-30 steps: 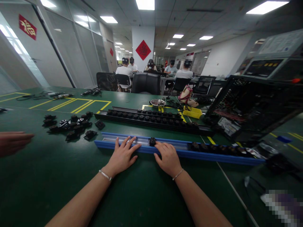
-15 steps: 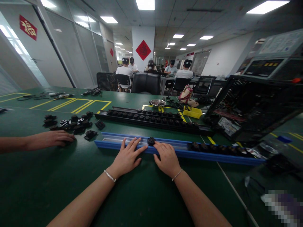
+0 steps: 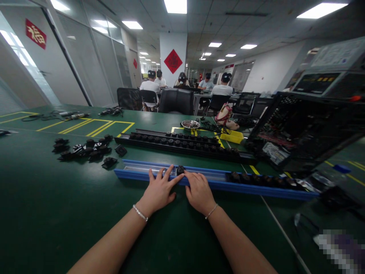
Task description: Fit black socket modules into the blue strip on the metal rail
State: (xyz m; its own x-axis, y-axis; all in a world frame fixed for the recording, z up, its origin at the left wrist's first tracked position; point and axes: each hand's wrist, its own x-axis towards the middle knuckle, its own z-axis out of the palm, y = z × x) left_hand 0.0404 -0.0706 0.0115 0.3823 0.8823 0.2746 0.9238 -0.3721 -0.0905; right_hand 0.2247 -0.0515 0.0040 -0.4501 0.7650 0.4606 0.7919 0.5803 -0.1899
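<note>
A long blue rail (image 3: 137, 172) lies across the green table (image 3: 57, 205) in front of me. My left hand (image 3: 160, 190) rests flat on its near edge with the fingers spread, the forefinger reaching to a small black part (image 3: 180, 169) seated in the rail. My right hand (image 3: 199, 191) lies palm down just right of that part, its fingertips touching it. Several more black parts (image 3: 256, 179) sit in the rail's right end.
A black rail (image 3: 182, 146) filled with black parts lies behind the blue one. Loose black parts (image 3: 85, 150) are scattered at the left. An open black computer case (image 3: 299, 133) stands at the right. A yellow tray (image 3: 232, 136) and a metal bowl (image 3: 190, 124) sit further back. Seated people work beyond.
Another person's hand that reached into the loose parts at the left has withdrawn out of view. My left hand slid right along the rail toward the black part.
</note>
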